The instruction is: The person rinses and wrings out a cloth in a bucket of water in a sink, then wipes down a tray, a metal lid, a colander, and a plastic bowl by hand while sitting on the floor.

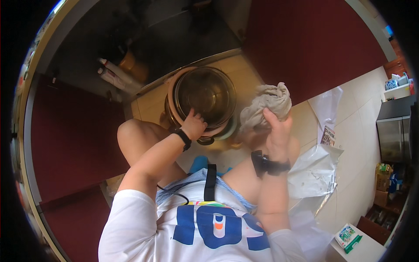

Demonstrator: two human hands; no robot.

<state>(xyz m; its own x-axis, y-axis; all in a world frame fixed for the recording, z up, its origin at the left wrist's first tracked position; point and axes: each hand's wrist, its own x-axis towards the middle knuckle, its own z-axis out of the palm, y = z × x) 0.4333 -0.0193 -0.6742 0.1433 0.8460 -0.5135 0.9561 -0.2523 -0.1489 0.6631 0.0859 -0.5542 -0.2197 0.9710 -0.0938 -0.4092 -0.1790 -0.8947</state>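
Note:
My left hand touches the near rim of a round glass bowl or lid; whether its fingers grip the rim I cannot tell. Beneath the glass lies a pink basin, with a pale green rim and a dark handle showing at the near side. Bunched up in my right hand is a greyish cloth, held to the right of the stacked vessels. The vessels stand low between my knees, in front of a dark cabinet interior.
Dark red cabinet doors stand on both sides. White bottles and an orange container are inside the cabinet. Plastic sheeting lies on the tiled floor at right. A packet sits on a white surface at lower right.

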